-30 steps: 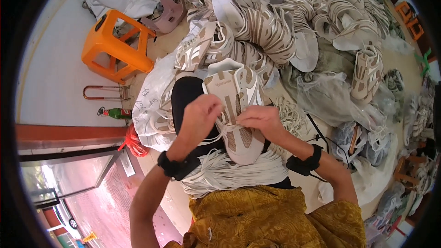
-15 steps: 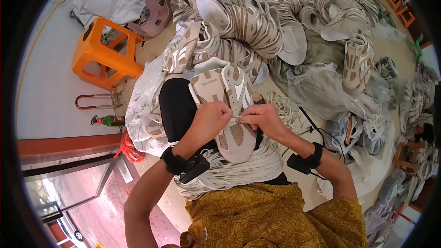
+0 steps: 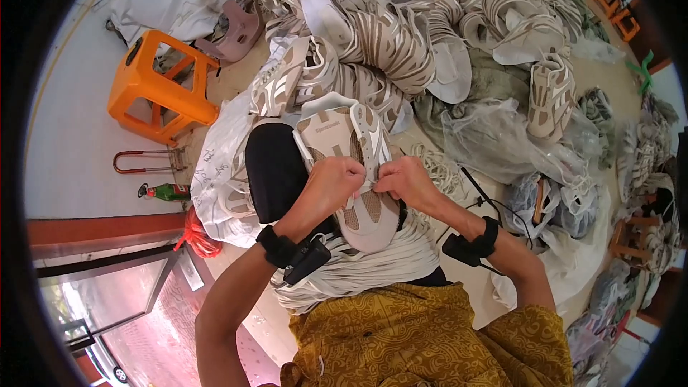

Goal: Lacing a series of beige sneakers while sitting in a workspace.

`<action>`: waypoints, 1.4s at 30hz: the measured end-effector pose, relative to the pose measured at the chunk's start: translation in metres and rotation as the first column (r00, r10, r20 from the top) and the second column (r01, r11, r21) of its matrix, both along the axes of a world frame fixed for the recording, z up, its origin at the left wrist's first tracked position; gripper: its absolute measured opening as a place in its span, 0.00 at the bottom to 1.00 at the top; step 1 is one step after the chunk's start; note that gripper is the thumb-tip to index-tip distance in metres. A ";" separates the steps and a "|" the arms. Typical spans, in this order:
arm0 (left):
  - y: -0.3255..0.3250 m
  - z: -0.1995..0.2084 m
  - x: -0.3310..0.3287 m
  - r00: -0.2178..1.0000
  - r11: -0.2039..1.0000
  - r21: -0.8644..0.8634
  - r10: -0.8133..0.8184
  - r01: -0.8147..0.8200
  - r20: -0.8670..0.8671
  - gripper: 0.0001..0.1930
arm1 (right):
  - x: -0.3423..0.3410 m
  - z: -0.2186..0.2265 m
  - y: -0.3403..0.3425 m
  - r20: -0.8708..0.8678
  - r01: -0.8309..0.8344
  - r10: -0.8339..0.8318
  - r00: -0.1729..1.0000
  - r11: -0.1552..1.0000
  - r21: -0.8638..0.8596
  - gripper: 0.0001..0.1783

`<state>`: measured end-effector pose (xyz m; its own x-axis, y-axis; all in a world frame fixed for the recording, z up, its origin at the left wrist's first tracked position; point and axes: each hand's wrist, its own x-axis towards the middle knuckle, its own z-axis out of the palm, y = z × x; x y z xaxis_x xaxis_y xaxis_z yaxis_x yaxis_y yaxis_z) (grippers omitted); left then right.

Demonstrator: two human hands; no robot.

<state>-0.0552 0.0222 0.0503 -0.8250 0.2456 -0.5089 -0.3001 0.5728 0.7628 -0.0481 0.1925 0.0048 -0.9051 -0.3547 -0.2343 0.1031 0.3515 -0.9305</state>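
A beige and white shoe upper (image 3: 370, 216) lies across my lap, toe toward me and tongue away. Over its lower eyelets both my hands meet, pinching a pale shoelace (image 3: 368, 185). My left hand (image 3: 334, 181) is closed on the lace from the left side. From the right, the fingers of my right hand (image 3: 406, 180) are pressed together on the lace by the eyelet edge. Much of the lace is hidden by the fingers. Beneath the upper, a thick bundle of pale laces (image 3: 358, 276) drapes over my thighs.
Stacked shoe uppers (image 3: 394, 43) pile up ahead. A single upper (image 3: 552, 97) rests on clear plastic at the right. To the left are an orange stool (image 3: 161, 86), a green bottle (image 3: 169, 191) and a red plastic bundle (image 3: 198, 235). Loose laces (image 3: 438, 168) lie right of my lap.
My hands have drawn slightly closer together over the eyelets, with less lace showing between them. The shoe upper stays in place on my lap.
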 end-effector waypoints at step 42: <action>0.014 0.004 -0.034 0.749 0.747 -0.444 -0.626 0.494 -0.219 0.08 | -0.022 0.015 0.006 -0.786 0.000 0.575 0.229 0.807 0.590 0.05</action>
<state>-0.0892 0.0359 0.0547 -0.7211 0.5855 -0.3704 0.3954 0.7868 0.4739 -0.0697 0.1990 0.0194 -0.4352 -0.7748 0.4586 -0.8823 0.4685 -0.0457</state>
